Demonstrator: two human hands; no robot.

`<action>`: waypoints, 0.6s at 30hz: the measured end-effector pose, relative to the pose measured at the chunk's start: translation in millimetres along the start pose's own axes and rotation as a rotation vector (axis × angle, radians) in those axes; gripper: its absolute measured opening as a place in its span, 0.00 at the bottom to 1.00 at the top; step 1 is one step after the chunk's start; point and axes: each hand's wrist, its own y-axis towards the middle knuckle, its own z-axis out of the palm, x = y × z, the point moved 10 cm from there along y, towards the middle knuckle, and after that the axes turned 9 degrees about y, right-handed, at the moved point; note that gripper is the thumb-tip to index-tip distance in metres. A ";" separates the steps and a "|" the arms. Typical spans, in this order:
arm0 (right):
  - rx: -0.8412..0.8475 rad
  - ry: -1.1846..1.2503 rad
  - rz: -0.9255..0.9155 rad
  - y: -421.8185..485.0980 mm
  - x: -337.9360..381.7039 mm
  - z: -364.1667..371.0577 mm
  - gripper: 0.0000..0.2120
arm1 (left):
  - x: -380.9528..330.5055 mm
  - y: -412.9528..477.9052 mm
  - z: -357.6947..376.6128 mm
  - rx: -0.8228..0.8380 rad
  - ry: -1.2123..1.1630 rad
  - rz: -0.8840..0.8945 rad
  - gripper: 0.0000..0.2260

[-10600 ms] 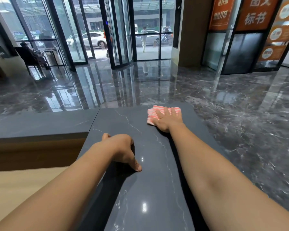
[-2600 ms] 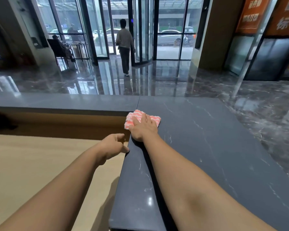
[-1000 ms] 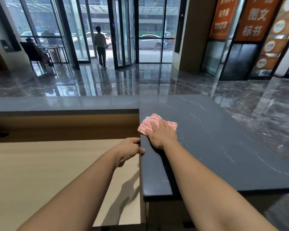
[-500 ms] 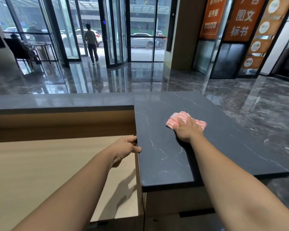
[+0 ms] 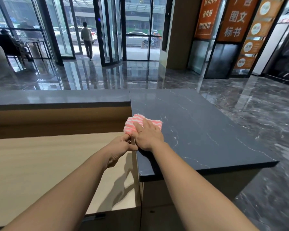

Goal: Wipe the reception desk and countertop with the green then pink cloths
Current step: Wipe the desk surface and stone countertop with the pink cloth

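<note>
a: what writing is showing?
b: orange banners [image 5: 233, 19] are hanging at the far right, one reading 图文 and 标书. the smaller print is blurring out.
a: and the cloth?
b: the pink cloth [image 5: 137, 121], fluffy with white wavy stripes, is lying folded at the left edge of the dark veined stone countertop [image 5: 198, 130]. the right hand [image 5: 148, 135] is pressing it flat, fingers straight.
a: the left hand?
b: the left hand [image 5: 120, 147] is curling against that same edge, just beside the cloth. i cannot tell whether it is pinching anything.
a: the room?
b: a pale wood-grain desk [image 5: 40, 164] is sitting lower on the left, and a glossy marble floor [image 5: 257, 105] is reflecting the far glass doors [image 5: 113, 30].
</note>
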 end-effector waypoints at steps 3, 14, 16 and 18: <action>-0.031 -0.030 -0.001 2.6 -9.4 -3.7 0.28 | -5.9 -4.3 4.3 0.025 0.042 0.016 0.19; -0.266 -0.076 0.242 -28.4 -136.3 -80.4 0.16 | -9.2 -5.1 10.0 0.072 0.108 -0.003 0.25; -0.139 -0.078 0.334 -30.9 -153.0 -68.1 0.24 | -8.9 -2.3 11.7 0.086 0.109 0.018 0.25; -0.082 -0.046 0.388 -32.7 -153.0 -58.0 0.27 | -7.3 -1.9 11.5 0.087 0.090 0.026 0.26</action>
